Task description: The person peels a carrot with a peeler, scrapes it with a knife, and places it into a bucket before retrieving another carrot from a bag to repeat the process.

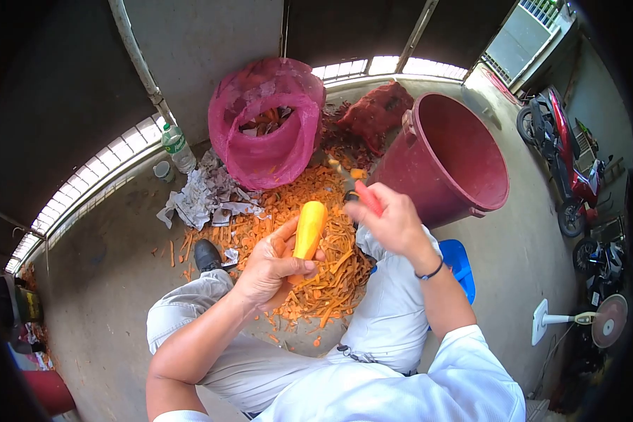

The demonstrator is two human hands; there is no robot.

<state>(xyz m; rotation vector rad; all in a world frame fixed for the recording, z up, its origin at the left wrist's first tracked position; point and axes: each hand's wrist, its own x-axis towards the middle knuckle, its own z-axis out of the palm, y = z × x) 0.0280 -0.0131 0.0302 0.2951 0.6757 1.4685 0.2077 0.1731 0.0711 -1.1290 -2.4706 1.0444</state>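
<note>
My left hand [269, 266] is closed around a peeled carrot [309, 228], thick and bright yellow-orange, tilted with one end up. Gripped in my right hand [394, 219] is a peeler [368, 197] with a red handle; its head is blurred and points up and left, apart from the carrot. Below both hands, a large heap of orange peelings [334, 264] covers the floor between my legs.
A pink plastic bag [221, 116] with scraps inside stands ahead, beside a red mesh sack [376, 112]. A large dark red bin [418, 165] leans at the right. Crumpled paper [204, 190] and a bottle [179, 149] are at left; a fan [608, 321] and motorbike [566, 141] at right.
</note>
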